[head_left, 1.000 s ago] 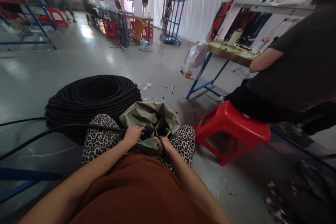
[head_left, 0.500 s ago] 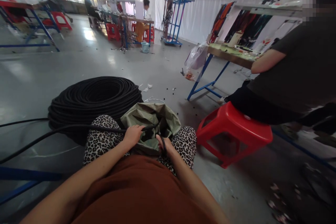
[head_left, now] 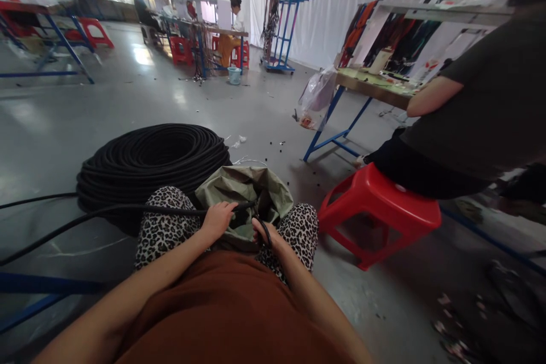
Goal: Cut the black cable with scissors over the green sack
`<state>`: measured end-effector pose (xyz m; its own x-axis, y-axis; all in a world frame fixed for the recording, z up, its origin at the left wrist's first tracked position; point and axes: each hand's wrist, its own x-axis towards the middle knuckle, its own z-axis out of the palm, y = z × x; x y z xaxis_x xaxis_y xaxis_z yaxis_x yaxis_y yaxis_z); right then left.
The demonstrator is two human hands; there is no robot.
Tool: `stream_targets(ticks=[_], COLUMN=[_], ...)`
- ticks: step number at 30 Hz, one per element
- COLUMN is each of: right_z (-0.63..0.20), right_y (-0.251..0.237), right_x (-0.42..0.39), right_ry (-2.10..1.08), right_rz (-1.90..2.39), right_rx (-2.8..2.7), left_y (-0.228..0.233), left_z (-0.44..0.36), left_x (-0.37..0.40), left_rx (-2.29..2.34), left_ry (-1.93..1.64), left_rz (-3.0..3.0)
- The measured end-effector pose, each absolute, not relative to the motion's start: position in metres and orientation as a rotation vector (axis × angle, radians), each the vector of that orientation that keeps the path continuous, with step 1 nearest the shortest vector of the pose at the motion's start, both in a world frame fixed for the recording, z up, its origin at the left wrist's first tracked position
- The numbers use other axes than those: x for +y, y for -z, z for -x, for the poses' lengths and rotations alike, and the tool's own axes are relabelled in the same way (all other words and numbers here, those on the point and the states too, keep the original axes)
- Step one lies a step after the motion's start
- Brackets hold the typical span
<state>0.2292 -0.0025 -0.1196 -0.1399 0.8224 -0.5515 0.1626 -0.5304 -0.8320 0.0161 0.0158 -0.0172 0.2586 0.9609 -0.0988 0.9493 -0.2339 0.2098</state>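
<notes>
I sit with leopard-print trousers and an olive green bag (head_left: 245,190) open between my knees. My left hand (head_left: 218,219) grips a black cable (head_left: 106,211) that runs in from the left over my left knee. My right hand (head_left: 264,233) holds black-handled scissors (head_left: 261,222) at the cable's end, right over the bag's opening. The scissors' blades are mostly hidden by my hand. A big coil of the same black cable (head_left: 153,156) lies on the floor just beyond my left knee.
A person in a dark shirt sits on a red stool (head_left: 381,210) at my right, at a blue-legged workbench (head_left: 375,88). Further workbenches, red stools, seated people and a blue rack (head_left: 281,23) stand at the back. A blue bar (head_left: 42,287) crosses low left.
My hands stay at the bag's mouth; the left hand has shifted slightly along the cable. The view has swayed a little.
</notes>
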Motion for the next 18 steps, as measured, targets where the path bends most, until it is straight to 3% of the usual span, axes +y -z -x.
stream_targets(ticks=[18], right_z=[-0.227], right_y=[0.097], right_x=[-0.005], right_ry=[-1.728], right_rz=[1.678], right_rx=[-1.108], left_y=[0.012], left_z=[-0.019], left_x=[0.011], left_rx=[1.715], left_ry=[0.007], left_rz=[-2.334])
